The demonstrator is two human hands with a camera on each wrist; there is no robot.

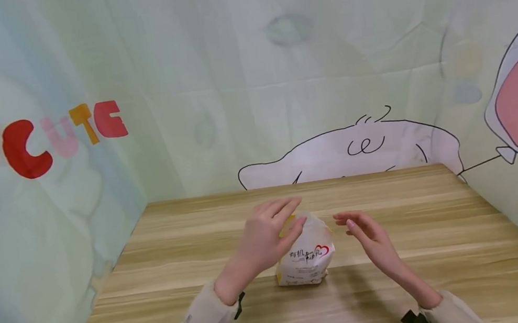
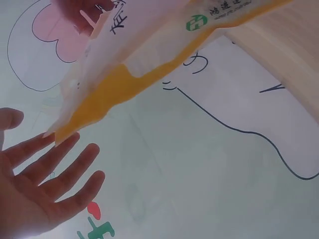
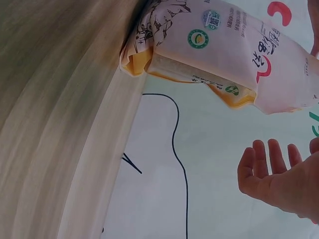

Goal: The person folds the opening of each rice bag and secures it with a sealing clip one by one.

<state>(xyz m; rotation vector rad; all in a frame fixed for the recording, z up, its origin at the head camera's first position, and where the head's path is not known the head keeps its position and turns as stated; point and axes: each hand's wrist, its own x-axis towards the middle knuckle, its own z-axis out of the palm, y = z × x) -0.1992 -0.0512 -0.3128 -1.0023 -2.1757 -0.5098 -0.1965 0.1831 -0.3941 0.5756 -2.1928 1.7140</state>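
Observation:
A white paper bag with yellow sides, black lettering and a red heart outline stands upright on the wooden table. My left hand is at the bag's upper left, thumb and fingers spread and overlapping its top in the head view. In the left wrist view, the fingers of that left hand are extended beside the bag's yellow-edged top corner. To the right of the bag, my right hand hovers with loosely bent fingers and a gap to the paper. The right wrist view shows this right hand apart from the bag, holding nothing.
The wood-grain table reaches back to a pale printed curtain. Colourful letters mark the curtain at left, with a cartoon figure behind the table's far edge. Long light sleeves cover both forearms.

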